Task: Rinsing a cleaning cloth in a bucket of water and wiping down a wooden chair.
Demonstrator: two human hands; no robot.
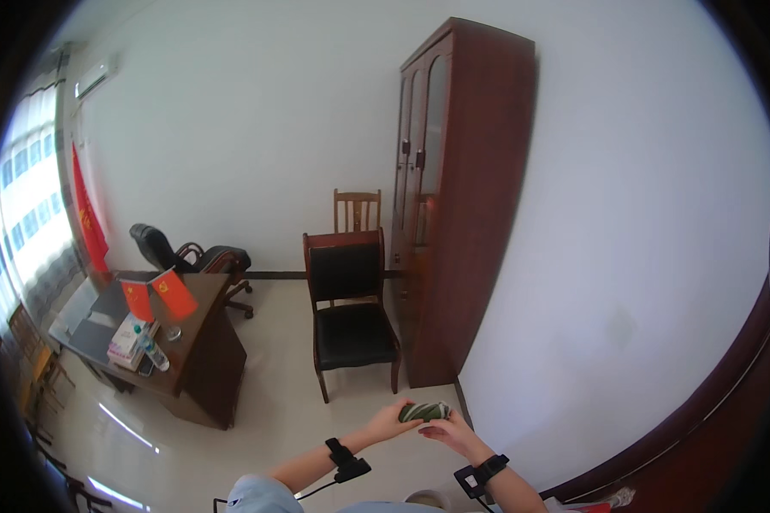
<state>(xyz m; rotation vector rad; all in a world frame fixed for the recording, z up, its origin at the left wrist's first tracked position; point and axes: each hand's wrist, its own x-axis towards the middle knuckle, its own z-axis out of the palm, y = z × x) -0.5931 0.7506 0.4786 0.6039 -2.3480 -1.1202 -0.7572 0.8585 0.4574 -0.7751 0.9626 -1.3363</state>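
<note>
A rolled bundle of green and white striped cloth (425, 412) is held out in front of me, above the floor. My left hand (394, 420) grips its left end, thumb along the near side. At the other end, my right hand (450, 431) has its fingers around the bundle. Part of the roll is hidden behind the fingers. Each wrist wears a black strap with a small box and a cable.
A black-padded wooden chair (350, 320) stands ahead, beside a tall dark-red cabinet (481, 192). To the left is a desk (212, 359) bearing small red flags (174, 294), books (125, 343) and a plastic bottle (155, 354). A swivel chair (221, 256) is behind it. White wall (616, 224) rises on the right.
</note>
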